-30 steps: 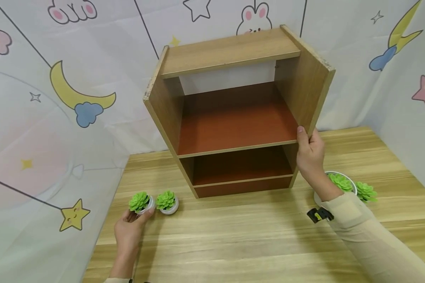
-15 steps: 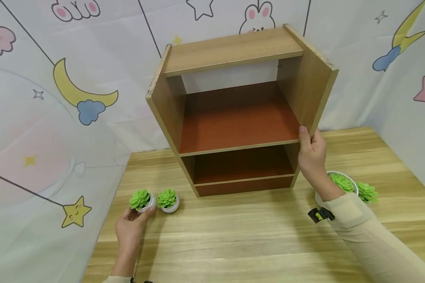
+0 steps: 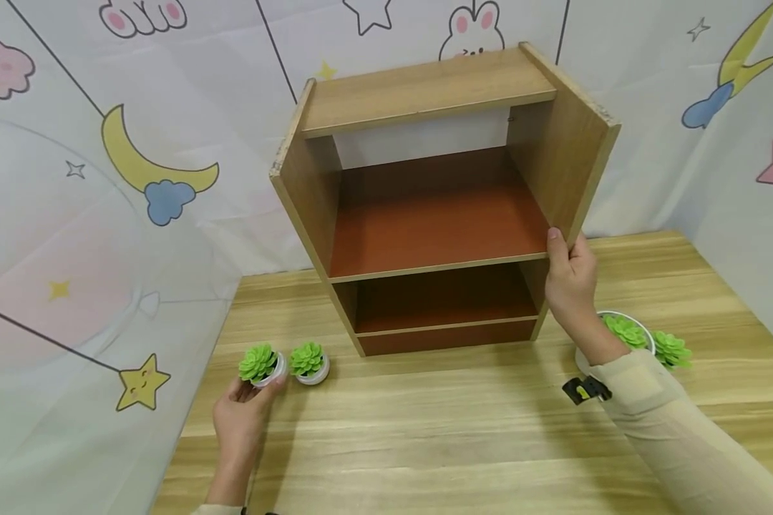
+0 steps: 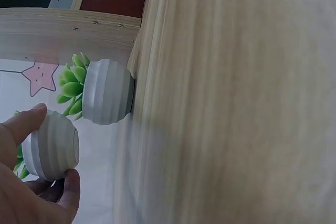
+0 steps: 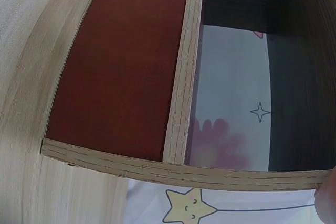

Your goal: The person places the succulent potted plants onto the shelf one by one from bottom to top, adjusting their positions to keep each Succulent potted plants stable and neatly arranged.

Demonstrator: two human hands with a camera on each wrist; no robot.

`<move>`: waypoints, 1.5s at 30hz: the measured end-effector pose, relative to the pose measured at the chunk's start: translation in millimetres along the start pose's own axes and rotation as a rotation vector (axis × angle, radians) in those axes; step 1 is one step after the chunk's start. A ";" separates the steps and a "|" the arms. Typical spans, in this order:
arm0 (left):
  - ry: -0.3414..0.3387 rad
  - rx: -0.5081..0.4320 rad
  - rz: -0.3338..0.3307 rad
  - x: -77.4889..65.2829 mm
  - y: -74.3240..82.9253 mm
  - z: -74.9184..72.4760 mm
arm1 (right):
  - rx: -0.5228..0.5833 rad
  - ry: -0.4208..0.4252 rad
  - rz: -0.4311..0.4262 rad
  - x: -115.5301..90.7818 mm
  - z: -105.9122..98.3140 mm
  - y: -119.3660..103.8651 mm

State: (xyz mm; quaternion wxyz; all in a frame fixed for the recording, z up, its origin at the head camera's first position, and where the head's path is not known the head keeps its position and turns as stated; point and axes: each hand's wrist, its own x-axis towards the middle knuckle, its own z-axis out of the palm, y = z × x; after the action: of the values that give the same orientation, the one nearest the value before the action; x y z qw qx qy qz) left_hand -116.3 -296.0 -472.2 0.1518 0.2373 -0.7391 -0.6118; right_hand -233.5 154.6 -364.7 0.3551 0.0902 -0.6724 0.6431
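Observation:
My left hand (image 3: 241, 422) grips a small potted succulent (image 3: 259, 363) by its white ribbed pot, thumb on one side and fingers on the other. In the left wrist view this pot (image 4: 56, 148) hangs clear of the tabletop, tilted in the head view. Right beside it, a matching succulent (image 3: 308, 360) stands on the table. A wooden shelf unit (image 3: 438, 266) with reddish-brown boards stands at the back. Its right side panel (image 3: 570, 154) is held by my right hand (image 3: 572, 286), thumb on the front edge, other fingers mostly hidden behind.
Behind my right forearm, a white round container (image 3: 647, 336) holds green succulents, with another succulent (image 3: 671, 350) at its right. The wood-grain table (image 3: 438, 422) meets a patterned cloth backdrop (image 3: 232, 129) at the back and left. A black strap piece (image 3: 586, 390) sits at my right cuff.
The whole head view has shifted slightly, so everything sits a little further right. Both hands keep their holds on the succulent pot and the shelf panel.

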 end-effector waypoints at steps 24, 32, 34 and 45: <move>0.019 -0.007 0.041 -3.7 2.0 3.4 | -0.023 0.010 0.012 -1.2 2.7 -15.4; 0.024 -0.012 0.058 -6.0 2.6 3.9 | -0.028 0.002 0.011 -0.9 2.2 -14.9; 0.028 -0.014 0.063 -6.8 2.7 4.2 | -0.030 0.001 0.015 -1.0 2.0 -14.6; 0.020 -0.002 0.047 -9.9 7.6 6.2 | -0.032 -0.004 0.015 -1.2 0.8 -12.3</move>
State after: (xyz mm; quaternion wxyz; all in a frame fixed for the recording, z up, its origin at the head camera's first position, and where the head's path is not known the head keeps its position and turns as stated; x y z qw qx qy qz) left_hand -112.4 -284.5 -465.3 0.1737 0.2261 -0.7423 -0.6064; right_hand -225.7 151.5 -355.5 0.3504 0.0807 -0.6839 0.6348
